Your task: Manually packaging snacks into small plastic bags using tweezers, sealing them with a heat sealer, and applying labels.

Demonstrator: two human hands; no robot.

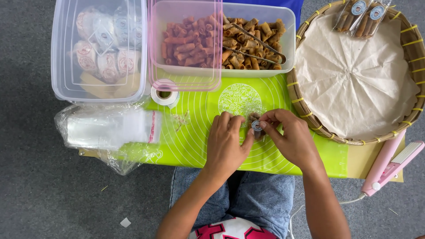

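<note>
Head view, hands [256, 137] pinching crinkly snack packet [255, 125]

Lime-green mat [283, 150] with white line pattern, pink heat sealer [389, 166], orange-brown rolled snacks [195, 44], tan woven tray [411, 44] with yellow bindings

Green mat [199, 132] carries 2 clear tubs [99, 48], a tape roll [164, 95], plastic bags [110, 128], woven tray [409, 44].

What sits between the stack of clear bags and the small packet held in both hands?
In the head view, only bare green mat lies between the clear bags and the packet pinched by the left hand and right hand.
</note>
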